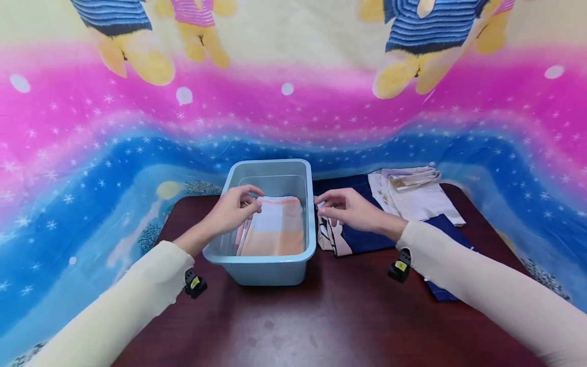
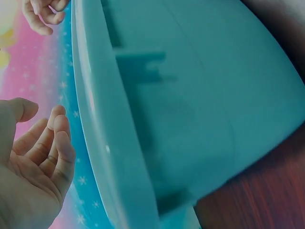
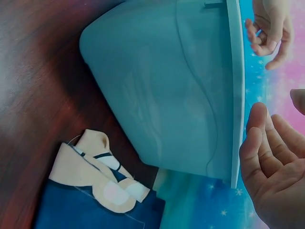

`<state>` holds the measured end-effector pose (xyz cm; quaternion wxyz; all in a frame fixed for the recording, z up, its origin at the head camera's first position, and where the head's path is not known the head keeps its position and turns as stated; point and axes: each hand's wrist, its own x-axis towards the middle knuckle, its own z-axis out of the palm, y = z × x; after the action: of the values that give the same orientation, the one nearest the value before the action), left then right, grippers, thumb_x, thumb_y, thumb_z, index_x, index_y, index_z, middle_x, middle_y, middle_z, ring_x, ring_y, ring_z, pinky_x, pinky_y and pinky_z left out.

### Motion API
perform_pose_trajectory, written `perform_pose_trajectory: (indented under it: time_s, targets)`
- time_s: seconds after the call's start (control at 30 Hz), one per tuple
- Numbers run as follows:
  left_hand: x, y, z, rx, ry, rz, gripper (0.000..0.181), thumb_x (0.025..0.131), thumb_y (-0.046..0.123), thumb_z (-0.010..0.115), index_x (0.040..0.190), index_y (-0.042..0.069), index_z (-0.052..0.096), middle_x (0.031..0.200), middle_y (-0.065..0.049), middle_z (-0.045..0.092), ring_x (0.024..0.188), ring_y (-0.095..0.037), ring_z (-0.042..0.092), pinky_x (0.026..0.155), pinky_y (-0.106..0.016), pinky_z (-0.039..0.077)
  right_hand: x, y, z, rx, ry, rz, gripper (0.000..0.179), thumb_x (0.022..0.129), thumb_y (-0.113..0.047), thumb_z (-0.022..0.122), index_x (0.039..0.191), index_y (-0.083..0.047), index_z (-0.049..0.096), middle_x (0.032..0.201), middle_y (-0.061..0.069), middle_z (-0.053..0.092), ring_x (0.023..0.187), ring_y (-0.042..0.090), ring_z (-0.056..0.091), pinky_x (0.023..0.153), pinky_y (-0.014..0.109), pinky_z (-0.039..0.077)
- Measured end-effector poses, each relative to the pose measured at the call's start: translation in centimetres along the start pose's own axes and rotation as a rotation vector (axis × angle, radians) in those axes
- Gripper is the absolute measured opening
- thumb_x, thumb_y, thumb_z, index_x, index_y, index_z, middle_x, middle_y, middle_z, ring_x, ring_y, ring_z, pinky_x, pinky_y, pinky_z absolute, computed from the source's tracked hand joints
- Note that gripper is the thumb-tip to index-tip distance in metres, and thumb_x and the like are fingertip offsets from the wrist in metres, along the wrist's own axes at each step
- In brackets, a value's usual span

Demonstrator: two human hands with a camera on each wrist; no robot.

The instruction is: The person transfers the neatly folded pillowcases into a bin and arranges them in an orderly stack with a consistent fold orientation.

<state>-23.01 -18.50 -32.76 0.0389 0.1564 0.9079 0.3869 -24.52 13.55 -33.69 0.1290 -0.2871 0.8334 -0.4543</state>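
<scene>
A pale blue plastic bin [image 1: 270,272] stands on the table, and a folded cloth [image 1: 275,224] with white, peach and orange blocks lies inside it. Above the bin's left side is my left hand [image 1: 234,209], fingers loosely bent and nothing between them. My right hand [image 1: 350,209] hovers just past the bin's right rim, over folded navy fabric [image 1: 367,237] with a beige pattern. Both wrist views show relaxed, bare fingers: the left hand [image 2: 40,162] and the right hand [image 3: 274,167] are beside the bin's rim, holding nothing.
On the right of the dark reddish table [image 1: 266,331] lies a folded white cloth [image 1: 417,199], with another navy piece [image 1: 442,293] partly behind the right sleeve. A colourful printed curtain [image 1: 284,102] hangs behind and around the table.
</scene>
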Motion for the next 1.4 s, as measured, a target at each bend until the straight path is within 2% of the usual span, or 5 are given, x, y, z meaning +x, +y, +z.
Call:
perform_pose_trajectory:
  time_s: [0.63, 0.83, 1.0, 1.13, 1.4]
  targets:
    - [-1.1, 2.2, 2.4, -0.072, -0.024, 0.011, 0.031, 0.101, 0.020, 0.058, 0.131, 0.016, 0.061, 0.104, -0.005, 0.074, 0.087, -0.018, 0.068, 0.093, -0.042, 0.055, -3.2, 2.5, -2.2, -0.050, 0.042, 0.048, 0.032, 0.102, -0.017, 0.061, 0.129, -0.001, 0.062, 0.103, 0.014, 0.074, 0.072, 0.022, 0.067, 0.066, 0.035, 0.056]
    - [-1.1, 3.1, 3.4, -0.047, 0.007, 0.057, 0.030, 0.100, 0.021, 0.061, 0.130, 0.019, 0.064, 0.102, -0.003, 0.075, 0.090, -0.018, 0.070, 0.124, -0.061, -0.011, -3.9, 2.9, -3.0, -0.050, 0.039, 0.060, 0.031, 0.103, -0.014, 0.058, 0.130, 0.001, 0.061, 0.106, 0.016, 0.074, 0.073, 0.019, 0.066, 0.066, 0.032, 0.056]
    - [-1.1, 3.8, 4.1, -0.019, 0.028, 0.079, 0.031, 0.099, 0.022, 0.061, 0.130, 0.024, 0.065, 0.101, 0.000, 0.074, 0.094, -0.014, 0.070, 0.122, -0.062, -0.016, -4.2, 3.6, -3.3, -0.049, 0.040, 0.071, 0.032, 0.103, -0.016, 0.057, 0.131, 0.000, 0.061, 0.108, 0.016, 0.074, 0.074, 0.019, 0.066, 0.065, 0.031, 0.055]
    - [-1.2, 4.5, 4.5, -0.017, 0.041, 0.078, 0.031, 0.099, 0.023, 0.061, 0.130, 0.025, 0.064, 0.104, 0.001, 0.074, 0.097, -0.015, 0.068, 0.122, -0.063, -0.012, -4.5, 4.1, -3.6, -0.055, 0.051, 0.079, 0.032, 0.104, -0.016, 0.057, 0.131, 0.000, 0.061, 0.107, 0.016, 0.074, 0.073, 0.020, 0.066, 0.065, 0.032, 0.056]
    - [-1.1, 5.9, 5.3, -0.122, -0.027, 0.090, 0.035, 0.101, 0.019, 0.059, 0.135, 0.014, 0.058, 0.118, -0.005, 0.070, 0.102, -0.019, 0.067, 0.092, -0.041, 0.058, -5.2, 4.6, -4.3, -0.060, 0.067, 0.097, 0.032, 0.104, -0.014, 0.056, 0.132, 0.001, 0.060, 0.110, 0.019, 0.072, 0.074, 0.020, 0.066, 0.066, 0.032, 0.056]
